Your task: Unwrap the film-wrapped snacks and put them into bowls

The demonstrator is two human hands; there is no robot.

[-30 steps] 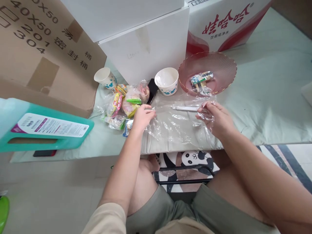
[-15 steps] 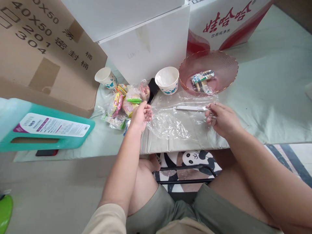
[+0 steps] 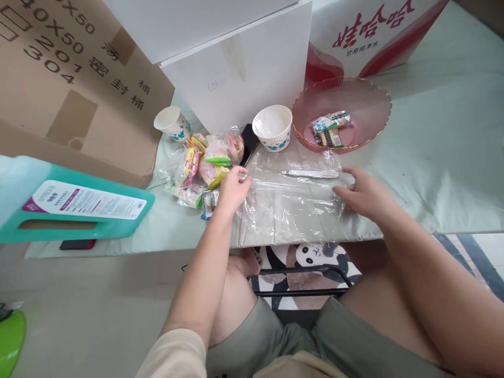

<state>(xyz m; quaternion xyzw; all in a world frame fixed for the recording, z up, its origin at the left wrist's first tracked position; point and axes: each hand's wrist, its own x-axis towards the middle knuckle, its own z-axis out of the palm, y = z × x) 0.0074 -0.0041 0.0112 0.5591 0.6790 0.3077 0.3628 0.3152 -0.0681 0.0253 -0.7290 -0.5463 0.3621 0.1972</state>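
Observation:
A clear plastic bag lies spread on the cloth-covered table between my two hands. My left hand is at the bag's left edge, its fingers curled and closed on the film. At the right edge is my right hand, with thumb and forefinger apart and touching or nearly touching the plastic. A slim white stick-like thing lies along the upper part of the bag; I cannot tell whether it is inside or on top. Wrapped snacks are heaped just left of my left hand.
Behind the bag stand a paper bowl and a pink ribbed bowl holding a few packets. A paper cup, a black phone, a teal jug, a cardboard box and white boxes surround the area.
The bag now lies flatter and wider. My right hand's fingers have spread from a pinch and shifted slightly right. My left hand has come slightly lower and right.

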